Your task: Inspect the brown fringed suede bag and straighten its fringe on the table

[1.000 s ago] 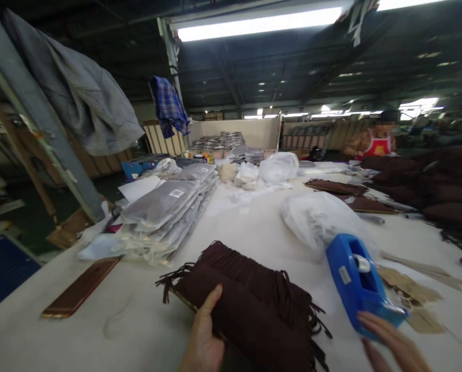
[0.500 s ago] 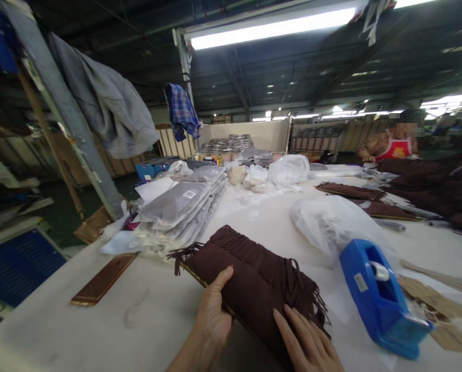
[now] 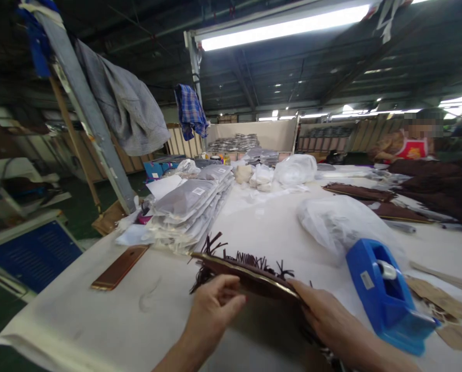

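Observation:
A dark brown fringed pouch (image 3: 239,268) with a gold edge is lifted off the white table (image 3: 99,320) and seen edge-on, its fringe pointing up and left. My left hand (image 3: 211,312) grips its near left edge from below. My right hand (image 3: 327,320) holds its right end, fingers over the top. A blue tape dispenser (image 3: 386,294) stands just right of my right hand.
A stack of bagged grey items (image 3: 188,206) lies at the left middle, with a brown flat board (image 3: 120,266) before it. Clear plastic bags (image 3: 332,222) sit ahead; brown pouches (image 3: 358,192) and paper tags (image 3: 440,299) lie to the right. Another person (image 3: 409,147) works at the far right.
The pouch lay flat on the table; now both hands have raised and tilted it edge-on. My right hand left the tape dispenser a second ago and took hold of the pouch.

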Action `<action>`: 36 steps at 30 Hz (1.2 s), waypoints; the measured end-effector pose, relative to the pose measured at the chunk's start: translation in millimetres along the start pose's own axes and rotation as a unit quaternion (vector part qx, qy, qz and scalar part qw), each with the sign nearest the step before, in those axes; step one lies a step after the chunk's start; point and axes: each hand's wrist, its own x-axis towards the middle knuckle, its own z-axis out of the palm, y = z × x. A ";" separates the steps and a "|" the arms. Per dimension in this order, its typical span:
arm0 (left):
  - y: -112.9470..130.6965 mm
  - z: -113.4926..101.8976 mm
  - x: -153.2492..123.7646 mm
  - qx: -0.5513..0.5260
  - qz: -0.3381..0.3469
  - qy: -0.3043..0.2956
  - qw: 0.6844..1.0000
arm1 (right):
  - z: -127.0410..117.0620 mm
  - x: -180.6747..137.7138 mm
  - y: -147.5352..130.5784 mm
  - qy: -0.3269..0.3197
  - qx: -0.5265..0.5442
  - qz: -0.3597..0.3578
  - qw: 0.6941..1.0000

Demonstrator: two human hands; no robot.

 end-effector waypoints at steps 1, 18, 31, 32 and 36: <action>-0.2 -8.6 1.2 0.108 0.096 0.019 0.989 | -11.9 1.3 -5.1 -0.028 0.015 0.014 0.999; 10.2 68.0 42.4 -0.130 -0.130 0.023 0.983 | 15.5 17.0 -62.3 0.059 0.099 0.065 0.991; 73.1 10.0 77.3 0.147 0.093 -0.336 0.926 | -86.4 26.6 -44.2 0.204 -0.234 -0.200 0.929; 84.9 6.3 78.5 0.203 0.122 -0.361 0.902 | -99.5 27.2 -40.6 0.152 -0.251 -0.163 0.942; 115.9 -6.4 81.6 0.425 0.205 -0.412 0.780 | -123.9 23.9 -38.9 -0.047 -0.210 -0.028 0.976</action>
